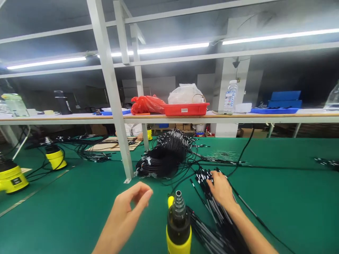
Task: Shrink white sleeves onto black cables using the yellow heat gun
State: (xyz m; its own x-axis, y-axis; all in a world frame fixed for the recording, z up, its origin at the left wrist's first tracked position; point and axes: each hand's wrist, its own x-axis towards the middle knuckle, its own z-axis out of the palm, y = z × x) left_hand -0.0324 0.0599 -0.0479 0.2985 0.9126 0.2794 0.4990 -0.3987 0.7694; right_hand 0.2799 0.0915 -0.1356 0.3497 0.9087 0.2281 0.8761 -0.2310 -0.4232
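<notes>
My left hand (129,208) is raised over the green table, thumb and forefinger curled together in a ring with nothing visible between them. Beside it, to the right, a yellow and black hot air gun (179,225) stands upright, its stepped metal nozzle pointing up. My right hand (221,188) reaches over a bundle of black cables (212,204) with grey and white sleeved ends. Its thumb and fingers are apart and rest at the far ends of the cables. A second bunch of grey-sleeved cables (206,233) lies nearer, right of the hot air gun.
Coiled black cables (161,160) are heaped mid-table by a white post (113,91). More yellow hot air guns (56,157) stand at left. The shelf (159,121) above carries a red tray (185,109), a red bag (148,104) and a bottle (231,97). Another person's hand (140,137) shows behind.
</notes>
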